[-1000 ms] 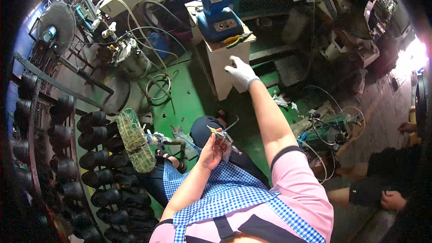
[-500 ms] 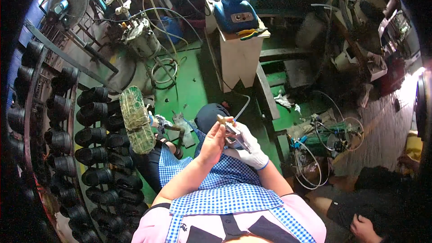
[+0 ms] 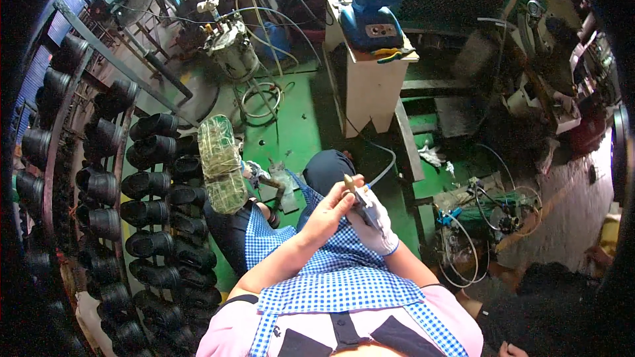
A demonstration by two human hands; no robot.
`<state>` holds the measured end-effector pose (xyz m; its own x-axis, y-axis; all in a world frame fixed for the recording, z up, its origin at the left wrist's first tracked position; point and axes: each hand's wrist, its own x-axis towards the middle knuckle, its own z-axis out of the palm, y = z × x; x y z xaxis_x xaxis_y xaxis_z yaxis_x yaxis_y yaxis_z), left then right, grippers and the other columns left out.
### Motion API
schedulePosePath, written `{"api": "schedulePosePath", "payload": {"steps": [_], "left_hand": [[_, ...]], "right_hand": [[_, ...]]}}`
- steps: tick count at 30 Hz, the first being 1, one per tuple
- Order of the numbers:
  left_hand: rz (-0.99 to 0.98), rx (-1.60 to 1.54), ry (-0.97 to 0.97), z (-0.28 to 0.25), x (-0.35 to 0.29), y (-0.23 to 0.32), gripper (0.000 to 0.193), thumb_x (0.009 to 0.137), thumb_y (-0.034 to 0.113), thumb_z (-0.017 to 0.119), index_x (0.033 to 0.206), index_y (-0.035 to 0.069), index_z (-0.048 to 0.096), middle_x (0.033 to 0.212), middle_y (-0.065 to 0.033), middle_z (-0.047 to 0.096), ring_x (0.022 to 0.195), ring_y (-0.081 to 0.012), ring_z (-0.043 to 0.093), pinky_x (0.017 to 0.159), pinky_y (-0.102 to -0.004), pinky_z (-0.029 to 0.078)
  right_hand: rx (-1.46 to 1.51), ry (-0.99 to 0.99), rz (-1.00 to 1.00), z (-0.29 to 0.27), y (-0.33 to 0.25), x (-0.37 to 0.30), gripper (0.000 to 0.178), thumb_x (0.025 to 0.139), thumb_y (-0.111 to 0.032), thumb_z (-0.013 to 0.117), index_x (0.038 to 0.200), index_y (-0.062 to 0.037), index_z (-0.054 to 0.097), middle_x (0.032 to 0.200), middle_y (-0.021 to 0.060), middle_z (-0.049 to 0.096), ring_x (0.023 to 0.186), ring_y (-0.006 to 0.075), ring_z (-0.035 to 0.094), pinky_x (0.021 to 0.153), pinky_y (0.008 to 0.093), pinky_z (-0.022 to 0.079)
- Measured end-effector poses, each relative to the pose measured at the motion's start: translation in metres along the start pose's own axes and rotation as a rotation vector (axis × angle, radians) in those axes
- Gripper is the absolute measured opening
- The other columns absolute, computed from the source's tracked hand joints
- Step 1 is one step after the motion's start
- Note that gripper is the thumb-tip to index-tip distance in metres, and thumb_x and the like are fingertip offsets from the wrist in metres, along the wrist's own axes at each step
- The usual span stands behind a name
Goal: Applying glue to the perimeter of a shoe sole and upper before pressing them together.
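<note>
My bare left hand (image 3: 331, 210) pinches the brass-coloured tip (image 3: 349, 184) of a grey metal hand tool over my lap. My right hand (image 3: 377, 235), in a white knit glove, is wrapped round the tool's grey body (image 3: 374, 210). The tip points up and away from me. A thin grey hose (image 3: 391, 153) curves behind the right hand, and its joint with the tool is hidden. The tool's exact kind cannot be made out. A blue checked apron (image 3: 340, 289) lies beneath both arms.
Black shoes (image 3: 147, 210) fill a rack on the left, beside a tape-wrapped pad (image 3: 221, 162). Ahead, a blue motorised machine (image 3: 372, 23) and pliers (image 3: 395, 54) rest on a white stand (image 3: 372, 92). Hoses and fittings (image 3: 473, 215) lie right. Another person's hand (image 3: 512, 350) shows lower right.
The view has swung, shifting the surroundings rightward. The tool has turned in my hands, and my right hand now wraps its body more closely. The other person's hand sits lower in view.
</note>
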<state>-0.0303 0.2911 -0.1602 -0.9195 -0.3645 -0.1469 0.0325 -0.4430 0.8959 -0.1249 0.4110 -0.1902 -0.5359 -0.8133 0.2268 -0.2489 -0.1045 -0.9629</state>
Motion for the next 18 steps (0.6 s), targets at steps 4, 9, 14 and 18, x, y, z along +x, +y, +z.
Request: {"api": "schedulePosePath", "payload": {"steps": [4, 9, 14, 18], "left_hand": [[0.234, 0.091, 0.182, -0.026, -0.028, 0.027, 0.056, 0.101, 0.014, 0.060, 0.153, 0.003, 0.040, 0.144, -0.0124, 0.054, 0.138, -0.0229, 0.048, 0.119, -0.0384, 0.032], [0.674, 0.548, 0.892, -0.126, -0.098, 0.088, 0.069, 0.099, 0.020, 0.066, 0.156, 0.001, 0.032, 0.152, -0.0146, 0.047, 0.144, -0.0244, 0.042, 0.124, -0.0400, 0.023], [0.111, -0.164, 0.795, -0.227, -0.115, 0.105, 0.073, 0.100, 0.028, 0.068, 0.156, 0.000, 0.031, 0.147, -0.0141, 0.052, 0.136, -0.0238, 0.051, 0.116, -0.0390, 0.037], [-0.108, -0.370, 0.404, -0.247, -0.095, 0.091, 0.065, 0.101, 0.033, 0.064, 0.151, 0.000, 0.039, 0.144, -0.0148, 0.057, 0.128, -0.0271, 0.060, 0.108, -0.0470, 0.049]], "right_hand": [[0.224, 0.054, 0.175, -0.005, -0.003, 0.010, 0.033, 0.096, 0.009, 0.055, 0.127, -0.0029, 0.053, 0.107, 0.0068, 0.061, 0.093, 0.0150, 0.067, 0.078, 0.0279, 0.060], [0.108, 0.121, 0.231, -0.019, -0.008, 0.061, 0.019, 0.099, -0.002, 0.051, 0.117, -0.0053, 0.058, 0.098, 0.0015, 0.062, 0.074, 0.0065, 0.059, 0.061, 0.0214, 0.052], [0.197, 0.022, -0.047, 0.040, 0.010, 0.145, 0.025, 0.099, -0.007, 0.059, 0.124, -0.0050, 0.056, 0.100, 0.0045, 0.064, 0.072, 0.0100, 0.061, 0.057, 0.0263, 0.053], [0.491, -0.200, 0.210, 0.131, 0.071, 0.167, 0.057, 0.099, -0.009, 0.062, 0.152, -0.0092, 0.042, 0.112, 0.0065, 0.062, 0.096, 0.0135, 0.061, 0.068, 0.0294, 0.058]]}}
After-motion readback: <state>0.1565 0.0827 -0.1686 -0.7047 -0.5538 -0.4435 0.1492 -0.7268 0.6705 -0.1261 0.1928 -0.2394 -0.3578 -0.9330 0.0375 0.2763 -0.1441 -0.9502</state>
